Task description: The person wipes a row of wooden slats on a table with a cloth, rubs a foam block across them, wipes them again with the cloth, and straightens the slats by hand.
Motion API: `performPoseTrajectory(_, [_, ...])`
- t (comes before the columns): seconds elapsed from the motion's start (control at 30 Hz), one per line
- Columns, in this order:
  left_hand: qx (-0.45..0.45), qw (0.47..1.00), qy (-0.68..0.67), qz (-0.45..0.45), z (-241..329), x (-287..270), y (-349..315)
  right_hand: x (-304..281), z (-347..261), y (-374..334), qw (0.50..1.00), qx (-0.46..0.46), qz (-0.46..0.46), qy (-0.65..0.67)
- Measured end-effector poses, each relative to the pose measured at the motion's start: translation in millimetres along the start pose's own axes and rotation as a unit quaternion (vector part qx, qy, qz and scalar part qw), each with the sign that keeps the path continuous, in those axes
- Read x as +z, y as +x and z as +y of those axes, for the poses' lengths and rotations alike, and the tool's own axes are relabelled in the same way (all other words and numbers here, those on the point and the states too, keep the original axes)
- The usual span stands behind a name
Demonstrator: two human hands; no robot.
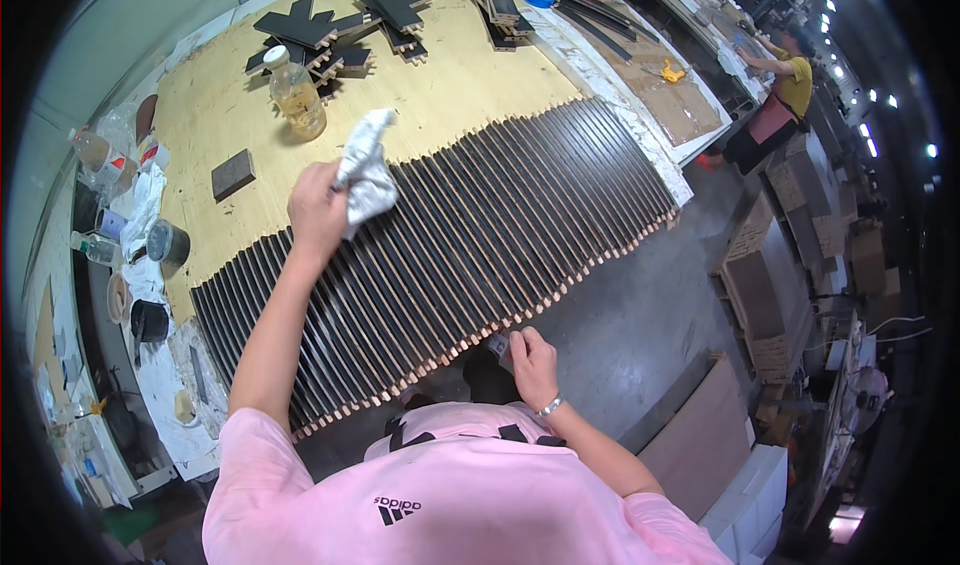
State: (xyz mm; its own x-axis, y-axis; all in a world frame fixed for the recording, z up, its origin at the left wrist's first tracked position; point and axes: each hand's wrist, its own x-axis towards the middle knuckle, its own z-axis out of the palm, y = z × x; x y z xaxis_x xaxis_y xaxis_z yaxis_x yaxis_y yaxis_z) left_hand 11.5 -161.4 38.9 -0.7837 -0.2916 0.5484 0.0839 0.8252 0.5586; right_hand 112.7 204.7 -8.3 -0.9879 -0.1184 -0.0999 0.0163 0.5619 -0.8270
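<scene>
A long row of dark, narrow wooden slats [480, 225] lies side by side across the table, their pale peg-like ends along the near edge. My left hand [318, 210] is closed around a crumpled white cloth [370, 180], over the far side of the row. Just off the near edge, my right hand [533, 365] has its fingers curled together; whatever they may hold is hidden. Beyond the cloth stands a clear plastic bottle [297, 103] with a white cap and yellowish liquid. A small dark square block [233, 176] lies left of my left hand.
Loose dark slats [300, 30] are piled at the far side of the yellowish tabletop [440, 95]. Cups and bottles line the left edge, including a black cup [150, 321]. Flat boards [690, 425] lean at the right. A person [785, 90] in an apron works farther right.
</scene>
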Motion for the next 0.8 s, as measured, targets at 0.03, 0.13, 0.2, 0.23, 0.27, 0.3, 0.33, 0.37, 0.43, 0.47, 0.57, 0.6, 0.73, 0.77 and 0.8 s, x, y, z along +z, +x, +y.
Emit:
performPoseTrajectory(0.03, [0.061,0.998,0.007,-0.018,23.9,-7.6,-6.7,-2.8,4.3,-3.8,1.0,-0.009,0.009,0.007])
performPoseTrajectory(0.13, [0.242,0.954,-0.03,-0.173,77.8,-18.3,-37.6,-15.0,-5.4,-7.4,0.999,-0.039,0.027,-0.004])
performPoseTrajectory(0.2, [0.277,0.906,0.016,-0.32,64.3,-22.0,-51.3,-14.6,-11.0,-3.6,0.996,-0.079,0.03,-0.001])
performPoseTrajectory(0.23, [0.222,0.94,0.007,-0.259,44.3,-18.9,-54.2,-13.6,-14.8,-1.3,0.992,-0.118,0.034,0.002])
performPoseTrajectory(0.27, [0.163,0.969,0.016,-0.186,28.5,-31.3,-54.1,-10.4,-26.6,0.7,0.99,-0.14,0.019,0.014])
performPoseTrajectory(0.3, [0.102,0.98,0.082,-0.146,20.1,-47.8,-57.9,-9.0,-40.6,-0.1,0.986,-0.165,0.008,0.015])
performPoseTrajectory(0.33, [0.076,0.986,0.102,-0.108,23.2,-61.2,-53.0,-4.4,-50.2,1.1,0.982,-0.187,-0.001,0.015])
performPoseTrajectory(0.37, [0.063,0.992,0.082,-0.074,22.3,-62.8,-52.5,-0.7,-50.4,4.0,0.98,-0.196,-0.01,0.01])
performPoseTrajectory(0.43, [-0.008,0.997,0.021,-0.067,34.0,-64.3,-58.5,7.3,-65.6,10.7,0.972,-0.23,-0.031,0.029])
performPoseTrajectory(0.47, [-0.006,0.995,0.023,-0.093,35.1,-64.4,-67.8,13.5,-74.6,15.0,0.966,-0.247,-0.049,0.052])
performPoseTrajectory(0.57, [-0.01,0.997,0.051,-0.06,52.0,-54.0,-97.0,28.5,-95.3,26.6,0.962,-0.249,-0.096,0.059])
performPoseTrajectory(0.6, [-0.045,0.997,0.052,-0.042,57.6,-51.4,-108.1,33.2,-94.6,33.4,0.955,-0.273,-0.108,0.051])
performPoseTrajectory(0.73, [-0.083,0.988,0.133,-0.017,62.0,-33.8,-150.9,46.6,-93.3,62.8,0.923,-0.316,-0.217,0.029])
performPoseTrajectory(0.77, [-0.117,0.986,0.116,-0.027,61.7,-31.3,-156.0,45.8,-103.4,66.7,0.899,-0.357,-0.252,-0.02])
performPoseTrajectory(0.8, [-0.15,0.984,0.094,-0.035,62.1,-32.3,-158.3,45.7,-114.5,72.5,0.87,-0.398,-0.281,-0.07])
